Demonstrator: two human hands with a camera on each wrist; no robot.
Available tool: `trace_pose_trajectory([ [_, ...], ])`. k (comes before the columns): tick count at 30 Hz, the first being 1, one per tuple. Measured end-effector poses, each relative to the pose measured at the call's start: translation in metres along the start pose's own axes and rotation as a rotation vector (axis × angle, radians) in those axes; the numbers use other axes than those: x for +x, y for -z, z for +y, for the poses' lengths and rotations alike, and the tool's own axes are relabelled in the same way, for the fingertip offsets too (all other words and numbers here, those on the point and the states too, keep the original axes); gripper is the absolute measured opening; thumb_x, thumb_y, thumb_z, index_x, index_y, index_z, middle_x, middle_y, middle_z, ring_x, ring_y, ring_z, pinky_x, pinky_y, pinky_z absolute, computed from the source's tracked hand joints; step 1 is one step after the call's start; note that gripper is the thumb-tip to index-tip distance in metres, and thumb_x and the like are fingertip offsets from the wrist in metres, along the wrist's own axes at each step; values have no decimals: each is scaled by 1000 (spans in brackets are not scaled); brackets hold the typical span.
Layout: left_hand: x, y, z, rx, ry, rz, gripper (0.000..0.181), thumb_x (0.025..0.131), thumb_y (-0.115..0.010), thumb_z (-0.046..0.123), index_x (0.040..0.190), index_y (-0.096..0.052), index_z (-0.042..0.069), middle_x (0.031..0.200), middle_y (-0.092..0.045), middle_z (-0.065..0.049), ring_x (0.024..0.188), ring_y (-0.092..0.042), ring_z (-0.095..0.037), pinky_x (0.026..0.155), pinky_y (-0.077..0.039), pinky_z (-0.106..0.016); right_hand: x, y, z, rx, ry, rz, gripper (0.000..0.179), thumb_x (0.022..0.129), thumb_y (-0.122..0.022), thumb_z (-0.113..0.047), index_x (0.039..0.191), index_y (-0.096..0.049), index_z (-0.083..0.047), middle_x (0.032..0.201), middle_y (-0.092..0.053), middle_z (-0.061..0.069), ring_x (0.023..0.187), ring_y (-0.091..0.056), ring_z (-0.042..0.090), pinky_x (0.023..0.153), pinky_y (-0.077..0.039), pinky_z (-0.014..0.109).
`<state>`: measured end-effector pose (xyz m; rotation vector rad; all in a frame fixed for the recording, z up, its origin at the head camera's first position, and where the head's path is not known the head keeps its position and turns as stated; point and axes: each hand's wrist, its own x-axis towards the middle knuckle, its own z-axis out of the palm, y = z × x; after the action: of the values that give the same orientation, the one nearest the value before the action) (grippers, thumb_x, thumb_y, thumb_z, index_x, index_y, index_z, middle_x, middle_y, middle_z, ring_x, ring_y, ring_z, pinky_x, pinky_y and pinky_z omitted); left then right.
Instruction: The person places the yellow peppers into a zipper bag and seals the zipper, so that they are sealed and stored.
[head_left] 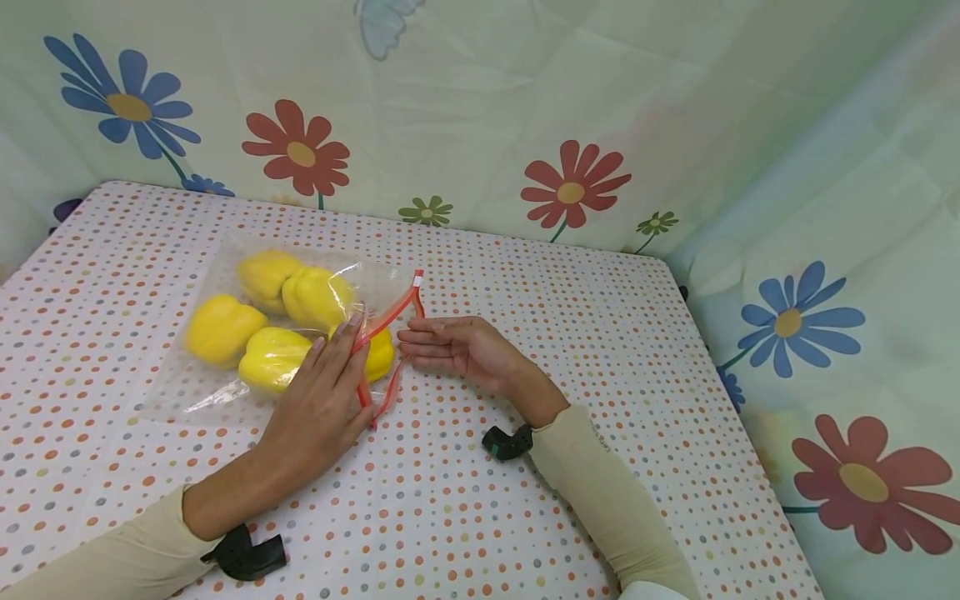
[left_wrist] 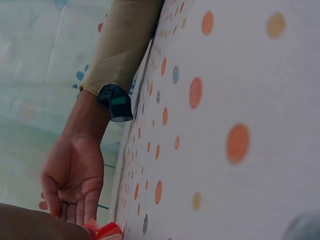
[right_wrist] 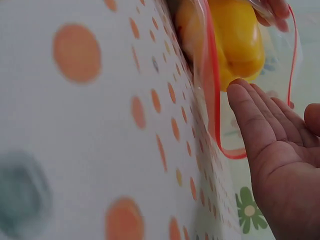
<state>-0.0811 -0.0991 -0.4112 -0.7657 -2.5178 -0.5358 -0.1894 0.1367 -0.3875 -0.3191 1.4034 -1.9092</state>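
Observation:
Several yellow bell peppers [head_left: 273,358] lie inside a clear zip bag [head_left: 217,400] with a red zip edge [head_left: 388,317]. The bag lies on its side, its mouth gaping to the right. My left hand [head_left: 315,400] rests across the bag near the mouth, fingers stretched over the plastic and thumb at the lower red edge. My right hand [head_left: 465,350] is held on edge at the mouth, its straight fingers pointing in toward the nearest pepper [head_left: 381,357]. In the right wrist view, those fingertips come close beneath that yellow pepper [right_wrist: 237,40], palm turned up and holding nothing.
A dotted cloth covers the table [head_left: 480,517]. Behind it and to the right hangs a flower-printed curtain [head_left: 465,108]. Black wrist cameras [head_left: 506,442] sit on both sleeves, close over the cloth.

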Motion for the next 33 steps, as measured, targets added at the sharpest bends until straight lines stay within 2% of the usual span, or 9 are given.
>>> trace_pose_trajectory([
  [4, 0, 0, 0, 7, -3, -7, 89, 74, -84, 17, 142, -35, -14, 159, -13, -21, 144, -18, -35, 115, -17, -50, -2, 3, -4, -23, 40, 53, 42, 104, -37, -7, 140, -39, 14, 135, -52, 26, 125, -51, 36, 100, -42, 47],
  [13, 1, -1, 0, 5, -21, 3, 85, 75, -82, 17, 143, -38, -10, 159, -15, -22, 144, -18, -36, 114, -19, -52, -1, 8, -9, -64, 133, 270, 37, 104, -41, -6, 135, -47, 12, 130, -57, 26, 118, -57, 36, 96, -46, 44],
  [16, 2, -2, 0, 8, -36, 13, 86, 77, -79, 18, 146, -34, -6, 158, -18, -23, 144, -19, -38, 113, -20, -54, 1, 9, -8, -82, 163, 323, 37, 104, -41, -6, 134, -47, 14, 126, -59, 26, 115, -60, 34, 96, -47, 43],
  [19, 2, -2, 0, 7, -47, 27, 88, 80, -75, 23, 148, -28, -8, 157, -20, -23, 143, -21, -38, 112, -21, -55, 2, 10, -8, -88, 190, 374, 37, 103, -43, -6, 134, -47, 14, 124, -61, 26, 114, -61, 34, 96, -46, 44],
  [21, 3, -3, -1, 4, -49, 34, 86, 81, -73, 26, 146, -30, -10, 157, -20, -24, 142, -22, -38, 112, -21, -55, 3, 9, -7, -88, 200, 404, 36, 103, -44, -6, 133, -48, 13, 125, -60, 25, 116, -59, 34, 98, -45, 44],
  [23, 3, -3, -1, 2, -56, 39, 81, 81, -71, 28, 143, -37, -11, 156, -21, -24, 142, -23, -38, 112, -21, -56, 5, 9, -7, -88, 201, 421, 36, 102, -45, -6, 134, -49, 11, 129, -58, 25, 120, -56, 34, 101, -43, 43],
  [27, 5, -3, -2, 6, -63, 30, 66, 83, -69, 30, 136, -51, -5, 155, -24, -25, 142, -22, -39, 112, -20, -57, 9, 8, -6, -105, 175, 421, 40, 102, -47, -9, 140, -45, 6, 139, -49, 23, 129, -48, 32, 106, -38, 41],
  [30, 6, -3, -1, 13, -63, 15, 60, 85, -66, 32, 134, -55, -1, 154, -26, -25, 143, -21, -40, 112, -18, -58, 13, 6, -6, -123, 157, 407, 46, 103, -48, -14, 145, -39, 3, 144, -45, 21, 133, -43, 31, 108, -35, 40],
  [33, 9, -3, 1, 37, -63, 2, 57, 87, -63, 35, 132, -58, 1, 153, -28, -26, 142, -21, -41, 112, -17, -59, 17, 3, -7, -164, 150, 397, 51, 103, -50, -21, 147, -36, 0, 144, -47, 17, 133, -44, 28, 108, -35, 38],
])
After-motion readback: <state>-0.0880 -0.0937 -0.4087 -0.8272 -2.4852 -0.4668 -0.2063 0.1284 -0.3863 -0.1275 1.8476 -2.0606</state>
